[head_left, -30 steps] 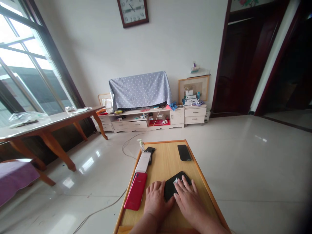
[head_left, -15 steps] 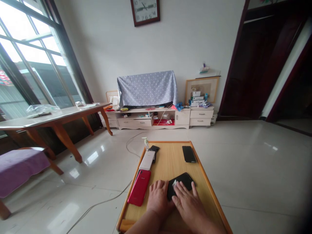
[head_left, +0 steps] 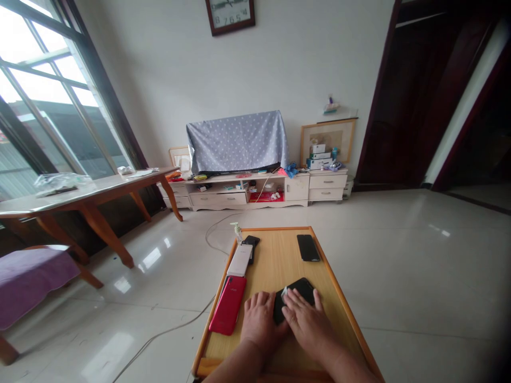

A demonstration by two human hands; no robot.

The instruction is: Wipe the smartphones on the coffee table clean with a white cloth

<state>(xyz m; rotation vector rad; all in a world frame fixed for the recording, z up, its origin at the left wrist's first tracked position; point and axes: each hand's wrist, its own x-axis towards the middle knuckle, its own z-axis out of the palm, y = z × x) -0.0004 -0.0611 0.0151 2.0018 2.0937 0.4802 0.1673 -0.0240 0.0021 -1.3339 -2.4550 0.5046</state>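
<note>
Left hand [head_left: 261, 322] and right hand [head_left: 306, 325] rest open on a black phone [head_left: 298, 291] (neither clenched)

Head-worn camera, looking forward and down over the low wooden bench [head_left: 275, 255].

It sits above the bench's near end and faces along its length, tilted slightly. The hands [head_left: 283, 324] appear close at the bottom of the frame, the white drawer cabinet [head_left: 247, 198] stands well beyond the bench, and the tall window [head_left: 51, 90] lies to the bench's left.
</note>
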